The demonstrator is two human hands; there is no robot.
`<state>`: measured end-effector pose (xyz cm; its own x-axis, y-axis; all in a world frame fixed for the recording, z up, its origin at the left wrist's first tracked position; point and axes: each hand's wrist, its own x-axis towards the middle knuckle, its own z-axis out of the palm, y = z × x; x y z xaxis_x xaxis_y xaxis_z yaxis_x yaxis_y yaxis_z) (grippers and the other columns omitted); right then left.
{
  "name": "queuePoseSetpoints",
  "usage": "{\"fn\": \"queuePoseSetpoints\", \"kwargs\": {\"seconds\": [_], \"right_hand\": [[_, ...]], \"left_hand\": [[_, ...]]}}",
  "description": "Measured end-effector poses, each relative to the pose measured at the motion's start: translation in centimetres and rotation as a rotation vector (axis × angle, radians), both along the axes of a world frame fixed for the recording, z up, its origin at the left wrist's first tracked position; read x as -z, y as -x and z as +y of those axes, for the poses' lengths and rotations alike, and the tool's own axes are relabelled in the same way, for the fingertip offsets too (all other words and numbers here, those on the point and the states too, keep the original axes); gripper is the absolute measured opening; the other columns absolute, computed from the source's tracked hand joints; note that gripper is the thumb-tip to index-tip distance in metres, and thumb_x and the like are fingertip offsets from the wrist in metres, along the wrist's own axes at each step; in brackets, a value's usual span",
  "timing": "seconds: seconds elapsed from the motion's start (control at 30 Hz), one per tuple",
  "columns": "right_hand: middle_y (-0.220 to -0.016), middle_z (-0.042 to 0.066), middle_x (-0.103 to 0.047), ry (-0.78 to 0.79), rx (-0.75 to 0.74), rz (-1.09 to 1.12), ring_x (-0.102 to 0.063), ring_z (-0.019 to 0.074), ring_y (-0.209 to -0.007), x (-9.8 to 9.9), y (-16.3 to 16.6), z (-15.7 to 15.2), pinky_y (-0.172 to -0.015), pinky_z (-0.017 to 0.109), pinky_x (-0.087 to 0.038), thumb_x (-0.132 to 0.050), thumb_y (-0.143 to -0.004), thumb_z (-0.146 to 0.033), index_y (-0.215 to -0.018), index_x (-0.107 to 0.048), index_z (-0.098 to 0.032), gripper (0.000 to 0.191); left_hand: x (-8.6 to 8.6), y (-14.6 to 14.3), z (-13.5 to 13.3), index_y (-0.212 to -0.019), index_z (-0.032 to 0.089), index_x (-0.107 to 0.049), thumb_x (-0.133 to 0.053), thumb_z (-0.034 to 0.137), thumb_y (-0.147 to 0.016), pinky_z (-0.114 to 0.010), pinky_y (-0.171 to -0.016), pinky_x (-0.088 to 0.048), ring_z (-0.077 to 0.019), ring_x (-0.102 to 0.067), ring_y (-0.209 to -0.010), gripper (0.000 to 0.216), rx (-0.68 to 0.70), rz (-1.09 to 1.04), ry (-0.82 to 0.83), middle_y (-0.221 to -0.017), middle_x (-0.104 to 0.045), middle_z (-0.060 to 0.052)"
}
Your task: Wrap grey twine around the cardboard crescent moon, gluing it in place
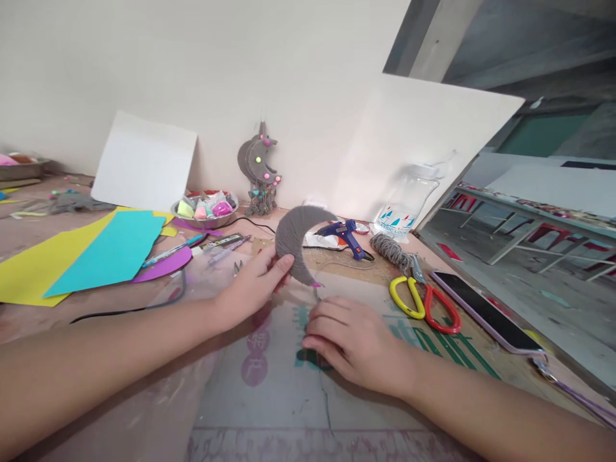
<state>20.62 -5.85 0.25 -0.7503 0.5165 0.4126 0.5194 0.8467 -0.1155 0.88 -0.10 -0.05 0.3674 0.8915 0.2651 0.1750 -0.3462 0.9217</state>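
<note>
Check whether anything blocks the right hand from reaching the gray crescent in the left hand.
Nothing visible blocks it. The right hand is just below the lower tip of the gray crescent, with only a thin strand in the gap. The left hand grips the crescent's lower left side, off that line.

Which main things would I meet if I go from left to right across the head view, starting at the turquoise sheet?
Turquoise sheet, bowl, decorated ornament, grey crescent, blue glue gun, scissors, phone.
</note>
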Motion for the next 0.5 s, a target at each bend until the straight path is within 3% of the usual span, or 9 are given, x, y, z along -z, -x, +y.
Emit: {"fn": "queuePoseSetpoints", "kwargs": {"seconds": [0.1,0.17,0.23,0.4,0.5], "right_hand": [[-0.073,0.003,-0.055,0.043,0.171,0.200,-0.050,0.0138,-0.069,-0.1,-0.4,0.2,-0.063,0.027,-0.041,-0.052,-0.088,-0.027,-0.079,-0.053,-0.018,0.013],[-0.075,0.002,-0.054,0.116,0.301,0.341,-0.050,0.0133,-0.069,-0.1,-0.6,0.6,-0.062,0.026,-0.041,-0.053,-0.087,-0.027,-0.090,-0.053,-0.018,0.010],[-0.084,0.003,-0.057,0.244,0.371,0.418,-0.052,0.0130,-0.070,0.0,-0.7,1.3,-0.063,0.026,-0.043,-0.054,-0.085,-0.027,-0.107,-0.051,-0.018,0.024],[-0.110,0.006,-0.061,0.634,0.395,0.553,-0.053,0.0107,-0.068,0.4,-0.4,2.7,-0.065,0.027,-0.047,-0.057,-0.081,-0.029,-0.120,-0.050,-0.022,0.040],[-0.105,0.005,-0.064,0.736,0.387,0.634,-0.053,0.0108,-0.068,0.7,-0.4,2.9,-0.063,0.026,-0.046,-0.060,-0.078,-0.032,-0.114,-0.054,-0.021,0.037]], "left_hand": [[0.0,0.0,0.2,-0.077,0.020,-0.040,-0.037,0.044,-0.092,-0.023,-0.047,-0.029,-0.0093,-0.034,-0.050,0.029,0.006,-0.080,0.003,-0.058,-0.039,0.006],[-0.1,0.0,0.1,-0.074,0.020,-0.039,-0.037,0.045,-0.091,-0.022,-0.045,-0.025,-0.0091,-0.030,-0.047,0.030,0.008,-0.092,0.017,-0.054,-0.034,0.006],[-0.3,-0.1,-0.1,-0.072,0.020,-0.039,-0.039,0.046,-0.091,-0.022,-0.044,-0.024,-0.0093,-0.030,-0.047,0.032,0.010,-0.080,0.021,-0.053,-0.034,0.006],[-0.7,-0.2,-0.6,-0.071,0.021,-0.039,-0.040,0.045,-0.090,-0.022,-0.046,-0.028,-0.0097,-0.034,-0.047,0.030,0.025,-0.069,0.040,-0.054,-0.039,0.006],[-0.9,-0.3,-1.1,-0.072,0.022,-0.038,-0.040,0.044,-0.089,-0.022,-0.044,-0.029,-0.0093,-0.037,-0.045,0.029,0.024,-0.062,0.090,-0.054,-0.042,0.006]]}}
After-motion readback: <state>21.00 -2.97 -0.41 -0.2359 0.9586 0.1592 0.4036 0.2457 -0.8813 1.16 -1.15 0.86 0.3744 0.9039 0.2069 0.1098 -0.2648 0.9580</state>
